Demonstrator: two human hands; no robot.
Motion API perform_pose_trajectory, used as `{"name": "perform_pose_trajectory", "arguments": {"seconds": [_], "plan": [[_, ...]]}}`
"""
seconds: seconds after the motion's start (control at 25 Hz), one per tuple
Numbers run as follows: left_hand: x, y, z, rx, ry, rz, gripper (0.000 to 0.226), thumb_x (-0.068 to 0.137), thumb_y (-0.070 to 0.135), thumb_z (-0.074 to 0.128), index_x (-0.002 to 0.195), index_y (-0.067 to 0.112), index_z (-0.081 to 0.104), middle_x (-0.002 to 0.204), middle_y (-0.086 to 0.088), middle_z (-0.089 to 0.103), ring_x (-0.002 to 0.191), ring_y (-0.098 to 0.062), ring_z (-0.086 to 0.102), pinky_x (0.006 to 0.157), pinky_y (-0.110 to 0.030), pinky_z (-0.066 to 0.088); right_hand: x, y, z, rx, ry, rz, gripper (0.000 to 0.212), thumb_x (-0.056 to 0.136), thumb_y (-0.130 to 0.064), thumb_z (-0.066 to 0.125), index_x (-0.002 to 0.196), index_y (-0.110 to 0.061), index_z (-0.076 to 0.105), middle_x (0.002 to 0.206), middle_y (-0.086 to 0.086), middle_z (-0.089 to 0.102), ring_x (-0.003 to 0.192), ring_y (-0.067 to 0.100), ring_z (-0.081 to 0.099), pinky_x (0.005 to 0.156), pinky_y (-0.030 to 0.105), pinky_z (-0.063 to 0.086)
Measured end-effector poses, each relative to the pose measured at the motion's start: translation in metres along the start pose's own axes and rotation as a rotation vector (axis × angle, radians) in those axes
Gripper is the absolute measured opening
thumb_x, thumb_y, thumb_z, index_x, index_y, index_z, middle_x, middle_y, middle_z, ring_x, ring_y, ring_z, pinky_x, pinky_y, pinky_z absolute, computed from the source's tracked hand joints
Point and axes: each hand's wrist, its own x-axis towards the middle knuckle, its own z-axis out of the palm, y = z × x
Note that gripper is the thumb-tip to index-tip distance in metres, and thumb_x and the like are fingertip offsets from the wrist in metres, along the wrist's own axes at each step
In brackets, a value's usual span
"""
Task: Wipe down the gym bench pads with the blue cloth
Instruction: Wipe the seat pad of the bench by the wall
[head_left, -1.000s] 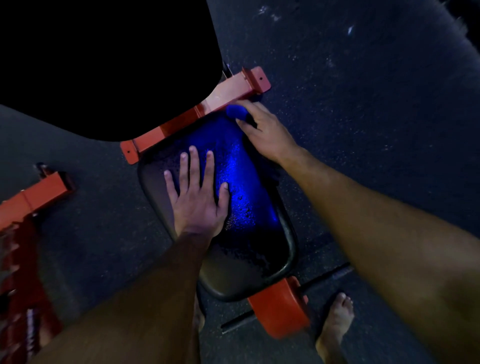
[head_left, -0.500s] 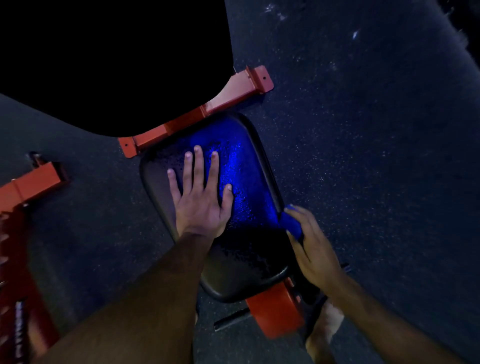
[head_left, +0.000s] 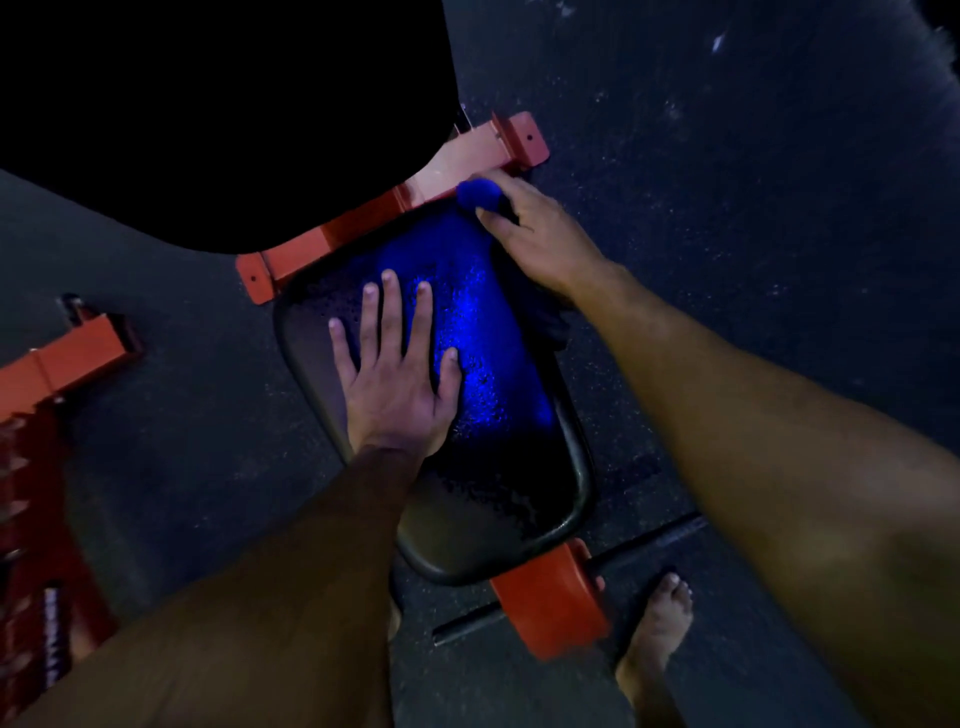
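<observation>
pad (head_left: 498, 467) black, wet sheen, blue glare | left hand (head_left: 397, 379) flat, fingers spread | right hand (head_left: 535, 234) gripping bunched blue cloth (head_left: 478, 193) at far corner

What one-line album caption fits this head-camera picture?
Left hand pressed flat on the black padded bench seat, right hand gripping a bunched blue cloth at its far corner.

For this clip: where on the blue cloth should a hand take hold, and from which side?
Grip the bunched blue cloth around its rounded body, coming from the pad's right edge, as the right hand does. It is balled into a wad at the far right corner of the seat pad, so fingers curl round it; the left hand lies flat on the pad.
</observation>
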Motion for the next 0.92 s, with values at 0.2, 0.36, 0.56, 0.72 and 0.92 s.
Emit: {"name": "perform_pose_trajectory", "arguments": {"seconds": [0.2,0.36,0.56,0.72,0.92], "plan": [[0.000,0.000,0.000,0.002,-0.031,-0.015,0.067,0.102,0.049,0.022,0.163,0.021,0.019,0.171,-0.009,0.008,0.158,-0.027,0.006,0.124,-0.062,0.006,-0.118,0.013,0.025,0.143,0.104,0.095,0.046,0.104,-0.028,0.045,0.149,-0.027,0.038,0.146,-0.012,0.041,0.132,-0.003,0.040,0.108,0.009,0.025],[0.000,0.001,-0.001,0.001,-0.029,-0.010,0.067,0.102,0.049,0.022,0.163,0.021,0.019,0.171,-0.010,0.009,0.158,-0.028,0.007,0.123,-0.062,0.007,-0.241,0.025,0.039,0.086,-0.007,0.192,0.048,0.105,-0.043,0.035,0.151,-0.038,0.025,0.148,-0.033,0.025,0.135,-0.011,0.032,0.109,0.011,0.026],[-0.002,-0.001,0.000,-0.001,-0.016,-0.004,0.067,0.103,0.050,0.020,0.163,0.020,0.019,0.171,-0.010,0.009,0.158,-0.028,0.008,0.122,-0.064,0.009,-0.206,0.021,0.035,0.050,0.029,0.166,0.044,0.104,-0.037,0.037,0.147,-0.026,0.033,0.147,-0.009,0.039,0.129,0.006,0.045,0.111,0.033,0.039],[-0.001,-0.001,0.000,-0.001,0.002,0.003,0.068,0.102,0.049,0.023,0.163,0.020,0.020,0.171,-0.011,0.010,0.158,-0.029,0.009,0.122,-0.064,0.010,-0.094,0.007,0.024,0.005,0.146,0.043,0.039,0.105,-0.033,0.039,0.141,-0.018,0.041,0.140,0.003,0.047,0.123,0.020,0.052,0.103,0.038,0.043],[-0.002,-0.002,0.002,0.019,0.031,0.011,0.067,0.102,0.049,0.024,0.163,0.020,0.021,0.170,-0.011,0.013,0.157,-0.029,0.012,0.122,-0.064,0.013,-0.001,-0.005,0.006,-0.194,0.064,-0.113,0.038,0.102,-0.029,0.043,0.138,-0.017,0.043,0.131,0.009,0.052,0.108,0.030,0.059,0.085,0.034,0.047]]}}
